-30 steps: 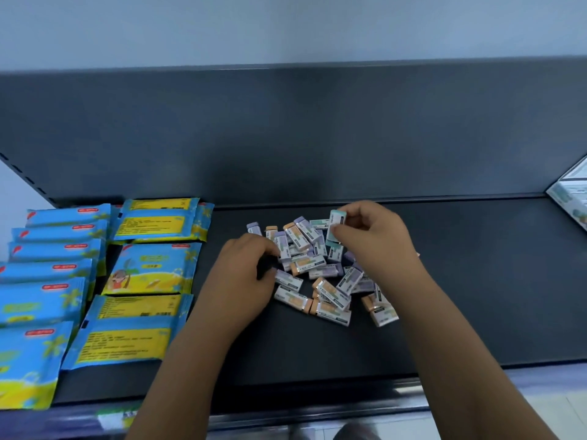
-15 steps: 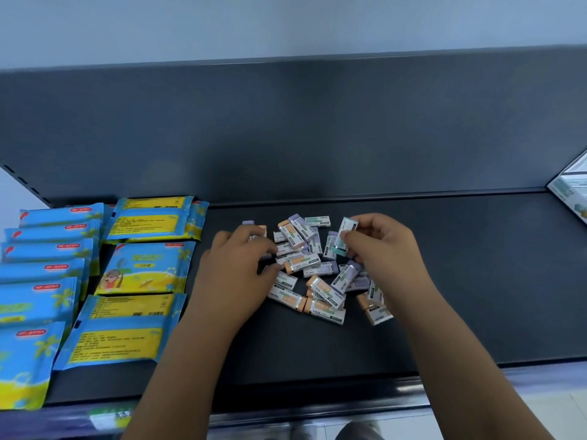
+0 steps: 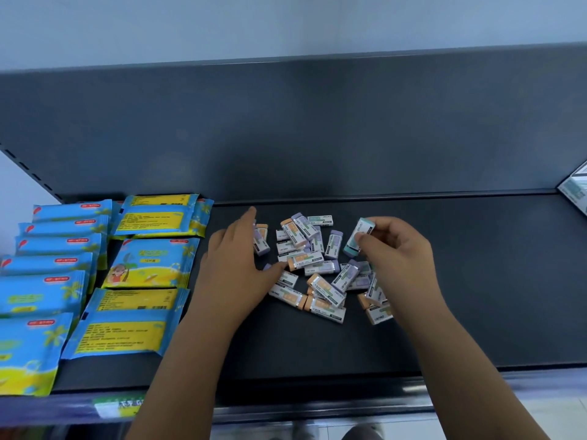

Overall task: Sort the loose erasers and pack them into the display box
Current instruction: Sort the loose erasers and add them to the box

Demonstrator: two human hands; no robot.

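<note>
My left hand (image 3: 236, 265) lies palm down at the left edge of the heap of small loose erasers in white printed paper sleeves (image 3: 317, 268), its fingers straight and a little spread, gripping nothing; the forefinger reaches toward the back of the shelf, the thumb sticks out to the right against an orange-ended eraser (image 3: 298, 260), and the fingers cover part of two purple erasers (image 3: 262, 246) on the heap's left side. My right hand (image 3: 397, 252) is at the right of the heap with its fingers curled, thumb and fingertips pinching one mint-green eraser in a white sleeve (image 3: 359, 235); it is tilted, its upper end up by my fingertips and its green lower end pointing down at the heap, and it looks raised clear of the rest, though I cannot tell for sure. The heap itself sits in the middle of the flat dark grey metal shelf (image 3: 476, 281), between my two hands, a jumble of orange, purple and green ends lying crossed over one another at all angles, with a few orange ones partly under my right wrist. To the left of my left arm, flat blue and yellow plastic packets (image 3: 143, 268) lie in overlapping rows on the same shelf, well apart from the erasers. At the far right edge only the corner of a pale printed box (image 3: 575, 192) shows, well apart from the heap and from both hands; what is inside it I cannot see
</note>
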